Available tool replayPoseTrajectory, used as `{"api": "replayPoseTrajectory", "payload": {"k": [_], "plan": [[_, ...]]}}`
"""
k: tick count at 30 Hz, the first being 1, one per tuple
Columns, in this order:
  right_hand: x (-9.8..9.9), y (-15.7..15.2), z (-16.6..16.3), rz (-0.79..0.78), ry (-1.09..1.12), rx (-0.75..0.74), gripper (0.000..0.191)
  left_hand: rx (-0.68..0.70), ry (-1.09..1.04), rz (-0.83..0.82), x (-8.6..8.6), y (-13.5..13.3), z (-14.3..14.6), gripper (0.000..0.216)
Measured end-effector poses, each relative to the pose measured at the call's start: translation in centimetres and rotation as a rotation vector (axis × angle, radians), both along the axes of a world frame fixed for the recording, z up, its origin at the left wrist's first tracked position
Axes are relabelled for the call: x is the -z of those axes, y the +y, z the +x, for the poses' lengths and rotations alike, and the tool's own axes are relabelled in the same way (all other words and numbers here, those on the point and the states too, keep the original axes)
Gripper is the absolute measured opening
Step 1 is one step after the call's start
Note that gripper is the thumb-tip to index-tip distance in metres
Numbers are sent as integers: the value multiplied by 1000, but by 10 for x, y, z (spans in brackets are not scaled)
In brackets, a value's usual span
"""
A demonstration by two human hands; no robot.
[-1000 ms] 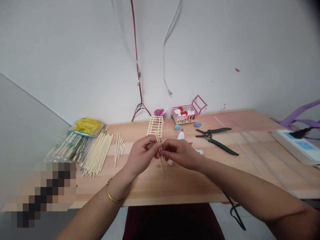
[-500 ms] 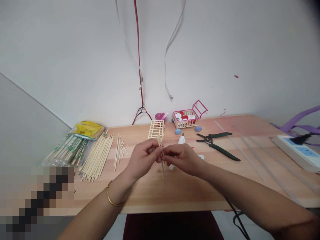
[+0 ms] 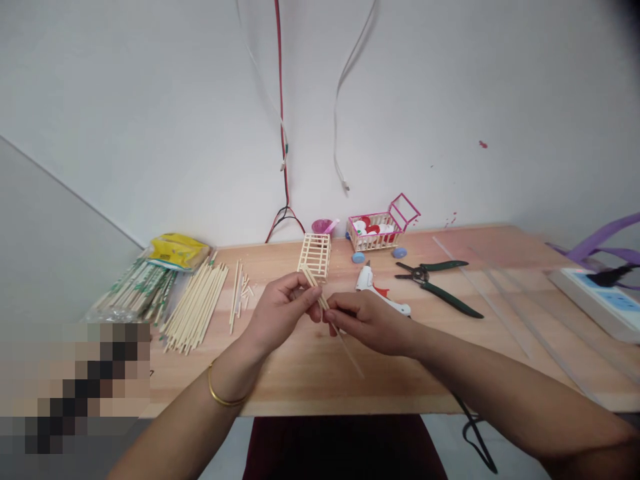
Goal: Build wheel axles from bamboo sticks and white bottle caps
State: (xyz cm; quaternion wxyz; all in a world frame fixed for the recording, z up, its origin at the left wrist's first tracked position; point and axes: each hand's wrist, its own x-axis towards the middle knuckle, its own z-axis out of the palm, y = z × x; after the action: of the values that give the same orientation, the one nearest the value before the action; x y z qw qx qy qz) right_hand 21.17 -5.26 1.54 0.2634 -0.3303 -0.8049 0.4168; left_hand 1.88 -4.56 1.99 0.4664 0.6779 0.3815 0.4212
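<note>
Fingers [image 3: 306, 301] of left hand [image 3: 280, 312] and right hand [image 3: 369, 321] pinching thin stick [image 3: 350, 353], tabletop [image 3: 300, 381] beneath, front edge near

A pixelated patch [image 3: 75, 387] hides the table's [image 3: 300, 393] lower-left corner.

Soft, even light fills the room, bright on the white wall [image 3: 150, 100] and without glare. My left hand [image 3: 280, 313] and right hand [image 3: 370, 323] cast only faint, blurred shadows on the counter [image 3: 300, 390]. The middle is sharp, and the stick [image 3: 320, 299] in my grip reads crisply. The wide lens bows the counter's edge, the top right corner darkens, and a pixelated block [image 3: 75, 387] covers the lower left.
</note>
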Motion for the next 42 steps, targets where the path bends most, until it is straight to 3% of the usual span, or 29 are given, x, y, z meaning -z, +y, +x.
{"api": "replayPoseTrajectory", "payload": {"k": [2,4,6,9,13,15,19,21,23,27,32,37,42], "plan": [[-1,2,1,-134,31,-21,26,-103,152,243,-5,3,-7,30],[-2,4,2,-300,96,-56,27,-209,358,620,-13,6,-13,49],[-2,6,3,-437,163,-80,28,-155,570,924,-18,9,-17,50],[-2,9,6,-604,275,-103,30,27,808,1092,-18,12,-16,39],[-1,13,10,-812,373,-147,33,102,810,1019,-8,12,-6,26],[-1,16,13,-762,416,-84,39,60,660,842,-4,8,-1,26],[-4,21,17,-197,392,226,27,73,243,177,2,-1,6,25],[-7,20,17,60,313,244,22,139,84,-57,6,-4,8,26],[-9,18,15,216,253,195,17,185,37,-157,11,-6,9,26],[-7,11,7,274,153,90,20,212,134,-144,21,-7,7,27],[9,8,2,342,-16,78,13,173,286,92,32,-9,-3,17],[21,11,-1,430,-135,47,16,134,367,195,45,-11,-8,17],[19,11,-4,419,-181,16,18,104,416,288,49,-13,-6,18]]}}
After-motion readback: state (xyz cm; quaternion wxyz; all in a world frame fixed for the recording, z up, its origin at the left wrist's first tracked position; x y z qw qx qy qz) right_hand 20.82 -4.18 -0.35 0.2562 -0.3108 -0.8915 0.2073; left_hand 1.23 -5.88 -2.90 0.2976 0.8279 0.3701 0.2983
